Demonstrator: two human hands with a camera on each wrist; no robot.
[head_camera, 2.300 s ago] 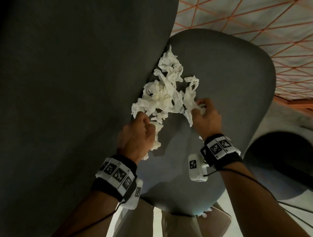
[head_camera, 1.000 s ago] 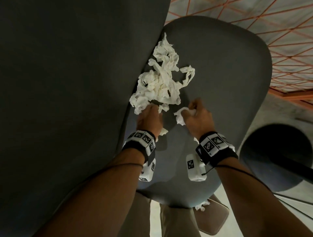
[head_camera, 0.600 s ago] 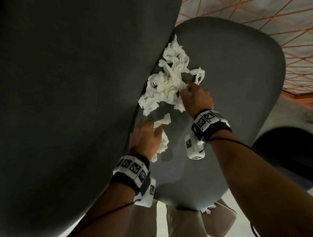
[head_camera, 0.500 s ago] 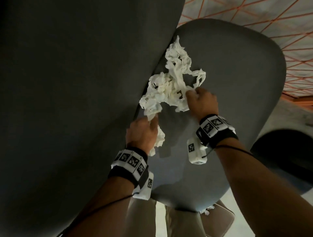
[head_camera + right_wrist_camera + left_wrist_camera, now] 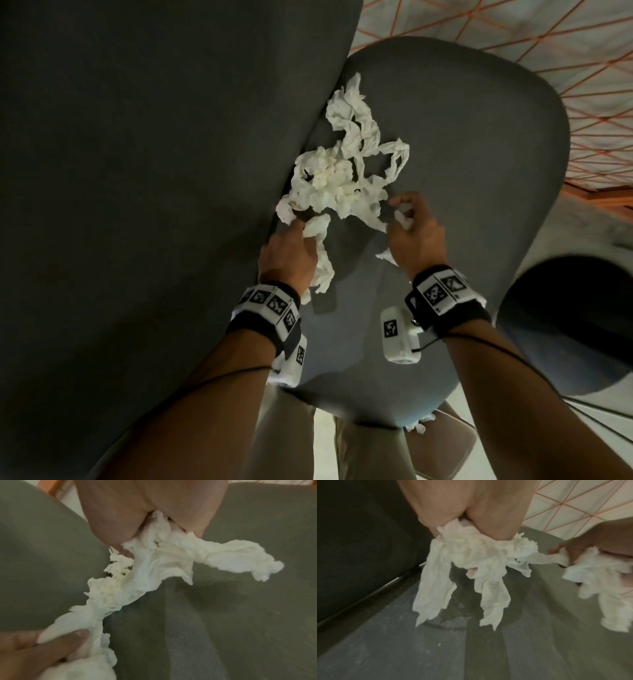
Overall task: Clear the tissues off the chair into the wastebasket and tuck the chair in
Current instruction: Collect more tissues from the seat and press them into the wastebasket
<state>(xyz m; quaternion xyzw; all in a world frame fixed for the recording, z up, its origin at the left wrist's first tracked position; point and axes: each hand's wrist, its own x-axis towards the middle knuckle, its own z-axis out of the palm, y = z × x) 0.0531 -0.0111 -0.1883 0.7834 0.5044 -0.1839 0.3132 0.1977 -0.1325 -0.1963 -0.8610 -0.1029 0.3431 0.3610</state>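
While your left hand (image 5: 287,257) and right hand (image 5: 414,236) each clutch crumpled tissues (image 5: 346,171), you're bunching the chair (image 5: 479,171) pile for one carry.

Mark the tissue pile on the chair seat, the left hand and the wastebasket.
tissue pile (image 5: 337,178), head view, on the dense crumpled middle of the heap.
left hand (image 5: 286,260), head view, on the back of the hand.
wastebasket (image 5: 579,363), head view, on its grey wall, right of the chair.

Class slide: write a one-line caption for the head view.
Both hands, left hand and right hand, grip crumpled tissues lying on the grey chair seat.
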